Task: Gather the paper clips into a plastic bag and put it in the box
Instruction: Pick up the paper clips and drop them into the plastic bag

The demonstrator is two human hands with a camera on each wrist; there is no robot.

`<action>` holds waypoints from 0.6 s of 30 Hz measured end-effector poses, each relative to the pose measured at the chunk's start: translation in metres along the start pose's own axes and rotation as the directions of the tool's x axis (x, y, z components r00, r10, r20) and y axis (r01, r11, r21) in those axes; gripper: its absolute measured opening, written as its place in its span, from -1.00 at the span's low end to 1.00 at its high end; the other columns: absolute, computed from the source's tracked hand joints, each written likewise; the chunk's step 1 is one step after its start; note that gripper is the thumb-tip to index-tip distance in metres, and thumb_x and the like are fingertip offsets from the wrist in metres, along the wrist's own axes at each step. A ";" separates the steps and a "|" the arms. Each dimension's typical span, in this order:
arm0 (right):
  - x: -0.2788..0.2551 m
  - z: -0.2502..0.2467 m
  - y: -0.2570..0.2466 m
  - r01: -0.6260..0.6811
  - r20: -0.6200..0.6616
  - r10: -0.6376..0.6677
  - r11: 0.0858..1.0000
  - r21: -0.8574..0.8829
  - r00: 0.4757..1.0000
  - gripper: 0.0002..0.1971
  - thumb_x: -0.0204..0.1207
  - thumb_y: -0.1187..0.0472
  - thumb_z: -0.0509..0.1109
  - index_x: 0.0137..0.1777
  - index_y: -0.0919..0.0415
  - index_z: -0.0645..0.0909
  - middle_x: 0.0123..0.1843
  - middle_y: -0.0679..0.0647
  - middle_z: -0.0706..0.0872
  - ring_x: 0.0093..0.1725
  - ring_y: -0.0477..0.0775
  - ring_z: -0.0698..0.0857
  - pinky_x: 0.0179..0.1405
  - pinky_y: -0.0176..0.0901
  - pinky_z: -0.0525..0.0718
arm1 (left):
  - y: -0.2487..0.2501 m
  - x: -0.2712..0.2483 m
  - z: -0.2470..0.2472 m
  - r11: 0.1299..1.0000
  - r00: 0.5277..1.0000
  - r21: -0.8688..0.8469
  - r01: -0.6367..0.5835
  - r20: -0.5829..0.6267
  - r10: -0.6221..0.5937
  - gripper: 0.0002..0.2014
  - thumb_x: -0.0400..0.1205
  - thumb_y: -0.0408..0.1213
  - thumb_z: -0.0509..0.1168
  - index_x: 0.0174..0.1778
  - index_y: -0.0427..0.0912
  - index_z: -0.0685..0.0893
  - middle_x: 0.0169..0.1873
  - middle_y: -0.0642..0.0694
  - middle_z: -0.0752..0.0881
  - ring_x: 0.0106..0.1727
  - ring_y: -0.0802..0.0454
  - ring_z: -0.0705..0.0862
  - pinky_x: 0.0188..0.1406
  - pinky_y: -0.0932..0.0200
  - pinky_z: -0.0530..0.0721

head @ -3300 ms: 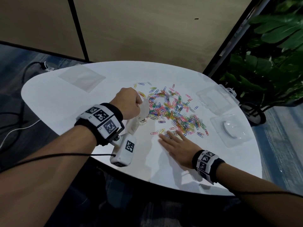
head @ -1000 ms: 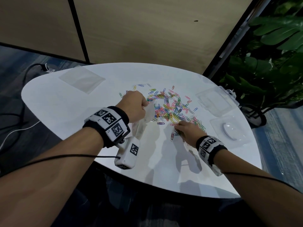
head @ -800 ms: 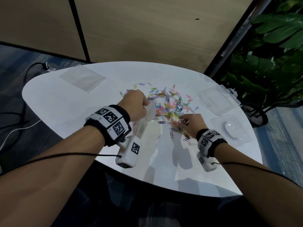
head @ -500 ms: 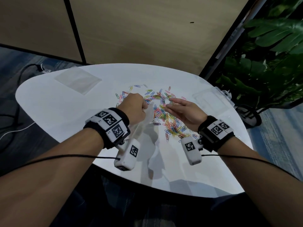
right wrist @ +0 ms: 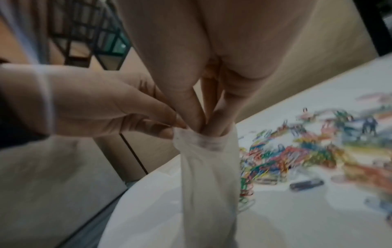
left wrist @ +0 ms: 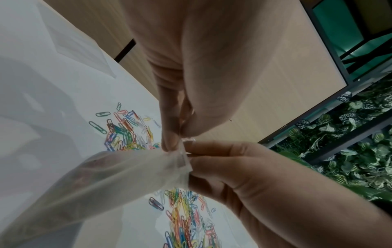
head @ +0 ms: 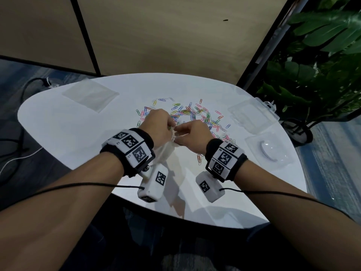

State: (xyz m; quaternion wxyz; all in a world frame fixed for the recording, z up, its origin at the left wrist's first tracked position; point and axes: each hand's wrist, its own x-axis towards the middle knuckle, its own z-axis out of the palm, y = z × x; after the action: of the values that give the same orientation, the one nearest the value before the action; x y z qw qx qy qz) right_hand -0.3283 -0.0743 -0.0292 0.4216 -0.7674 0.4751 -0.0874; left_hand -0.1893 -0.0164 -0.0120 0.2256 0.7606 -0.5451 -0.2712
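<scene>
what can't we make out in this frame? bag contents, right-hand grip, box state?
- Bag contents: the plastic bag is cloudy and blurred in the right wrist view; clips inside can't be confirmed.
- Right hand: its fingertips are inside the bag mouth, hiding whether they hold clips.
- Left hand covers the bag mouth in the head view.
- Box: clear and small in the head view; its contents are unreadable.
- Paper clips: too small to count.

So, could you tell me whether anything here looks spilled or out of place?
Yes: coloured paper clips lie scattered loose over the white table, with a couple of strays near the right hand. Both hands pinch the plastic bag; its contents are unclear.
</scene>
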 end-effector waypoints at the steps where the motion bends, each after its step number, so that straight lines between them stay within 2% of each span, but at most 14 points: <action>1: -0.002 -0.003 -0.002 0.027 0.003 -0.027 0.999 -0.028 1.000 -0.68 0.43 0.33 0.51 0.20 0.19 0.77 0.10 0.05 0.84 0.07 -0.01 0.80 0.16 -0.15 0.73 | 0.000 0.001 0.000 1.000 1.000 0.001 -0.002 -0.009 0.002 -0.85 0.50 -0.42 0.37 -0.15 -0.17 0.85 -0.33 -0.01 0.69 -0.16 -0.10 0.73 -0.22 0.21 0.60; 3: -0.004 -0.010 -0.003 0.072 -0.030 -0.071 0.995 0.061 0.997 -0.74 0.48 0.40 0.43 0.10 0.18 0.81 0.02 0.10 0.86 -0.05 0.04 0.84 0.06 -0.04 0.81 | 0.004 0.002 -0.001 1.000 0.999 0.013 -0.013 -0.031 0.014 -0.82 0.50 -0.43 0.34 -0.14 -0.19 0.85 -0.29 -0.07 0.73 -0.14 -0.14 0.75 -0.15 0.13 0.71; 5: -0.003 -0.026 0.004 0.040 -0.106 -0.012 0.964 0.262 0.994 -0.80 0.51 0.46 0.40 -0.01 0.24 0.81 -0.09 0.20 0.85 -0.18 0.11 0.84 -0.06 0.10 0.84 | 0.010 0.003 -0.004 0.999 0.998 0.038 0.001 -0.065 0.002 -0.74 0.53 -0.46 0.31 0.01 -0.15 0.86 -0.09 -0.17 0.78 -0.08 -0.11 0.73 0.02 0.13 0.74; 6: -0.002 -0.036 0.013 0.000 -0.122 0.036 0.959 0.282 0.992 -0.82 0.53 0.45 0.41 0.02 0.26 0.80 -0.08 0.24 0.84 -0.21 0.12 0.83 -0.09 0.13 0.85 | 0.015 0.004 -0.005 0.997 0.997 0.071 0.002 -0.073 0.004 -0.71 0.54 -0.50 0.30 0.01 -0.13 0.85 -0.03 -0.18 0.78 -0.03 -0.12 0.74 0.07 0.13 0.73; 8: -0.002 -0.056 0.042 -0.153 -0.091 0.160 0.985 0.077 0.983 -0.75 0.53 0.34 0.48 0.20 0.18 0.72 0.09 0.23 0.82 -0.19 0.08 0.84 -0.15 0.05 0.86 | 0.026 0.004 -0.005 0.986 0.996 0.164 -0.030 -0.072 0.043 -0.70 0.55 -0.58 0.25 -0.13 -0.05 0.72 -0.07 -0.18 0.75 0.00 -0.17 0.75 -0.04 0.11 0.72; 9: -0.003 -0.063 0.062 -0.252 -0.051 0.248 0.963 -0.092 0.967 -0.60 0.50 0.26 0.54 0.34 0.14 0.64 0.23 0.21 0.76 -0.13 0.08 0.84 -0.19 -0.01 0.86 | 0.032 0.003 -0.003 0.976 0.996 0.214 -0.050 -0.065 0.065 -0.70 0.56 -0.60 0.22 -0.14 -0.07 0.64 -0.10 -0.20 0.71 -0.01 -0.21 0.74 -0.11 0.10 0.67; 10: -0.006 -0.066 0.082 -0.337 -0.012 0.345 0.908 -0.250 0.938 -0.41 0.44 0.17 0.59 0.48 0.13 0.52 0.38 0.20 0.67 -0.03 0.12 0.83 -0.22 -0.05 0.85 | 0.038 0.002 0.000 0.964 0.995 0.257 -0.067 -0.052 0.083 -0.74 0.58 -0.61 0.19 -0.10 -0.16 0.65 -0.07 -0.26 0.69 0.00 -0.24 0.73 -0.13 0.08 0.64; 11: -0.010 -0.065 0.102 -0.394 0.016 0.429 0.843 -0.366 0.903 -0.19 0.37 0.10 0.64 0.59 0.13 0.37 0.50 0.20 0.55 0.10 0.17 0.78 -0.18 -0.02 0.84 | 0.043 0.001 0.004 0.953 0.995 0.291 -0.082 -0.038 0.097 -0.74 0.60 -0.60 0.17 0.03 -0.29 0.72 0.01 -0.32 0.72 0.06 -0.28 0.73 -0.09 0.04 0.66; 12: -0.014 -0.061 0.119 -0.410 0.037 0.477 0.789 -0.458 0.878 0.00 0.29 0.02 0.69 0.67 0.13 0.22 0.59 0.22 0.42 0.23 0.24 0.72 -0.04 0.06 0.83 | 0.047 0.001 0.010 0.942 0.993 0.320 -0.102 -0.024 0.116 -0.69 0.62 -0.60 0.16 0.18 -0.36 0.72 0.09 -0.35 0.73 0.12 -0.30 0.73 0.00 0.00 0.69; 14: -0.020 -0.049 0.144 -0.364 0.051 0.475 0.735 -0.573 0.879 0.23 0.16 -0.12 0.72 0.72 0.07 0.02 0.67 0.30 0.20 0.47 0.33 0.54 0.35 0.19 0.65 | 0.049 0.002 0.021 0.921 0.988 0.362 -0.145 0.009 0.152 -0.63 0.64 -0.61 0.14 0.30 -0.35 0.68 0.18 -0.36 0.73 0.18 -0.30 0.73 0.14 -0.06 0.74; 16: -0.021 -0.038 0.151 -0.321 0.003 0.400 0.740 -0.591 0.916 0.23 0.16 -0.17 0.70 0.72 0.08 0.02 0.70 0.33 0.06 0.62 0.35 0.32 0.54 0.18 0.45 | 0.050 0.002 0.025 0.907 0.985 0.385 -0.169 0.054 0.161 -0.64 0.66 -0.57 0.13 0.31 -0.34 0.67 0.19 -0.36 0.73 0.20 -0.30 0.73 0.19 -0.08 0.73; 18: -0.015 -0.031 0.148 -0.294 -0.025 0.343 0.761 -0.578 0.939 0.17 0.17 -0.22 0.68 0.69 0.09 0.10 0.70 0.31 0.04 0.65 0.35 0.24 0.57 0.20 0.41 | 0.051 0.001 0.023 0.912 0.987 0.380 -0.157 0.082 0.136 -0.64 0.66 -0.54 0.14 0.34 -0.33 0.65 0.22 -0.35 0.71 0.25 -0.31 0.70 0.15 -0.01 0.70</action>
State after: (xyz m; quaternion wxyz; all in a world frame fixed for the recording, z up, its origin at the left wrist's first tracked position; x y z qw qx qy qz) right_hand -0.4499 -0.1081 -0.1141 0.1987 -0.7691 0.5848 0.1643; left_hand -0.2402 -0.0342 0.0025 0.0768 0.7395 -0.6489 -0.1617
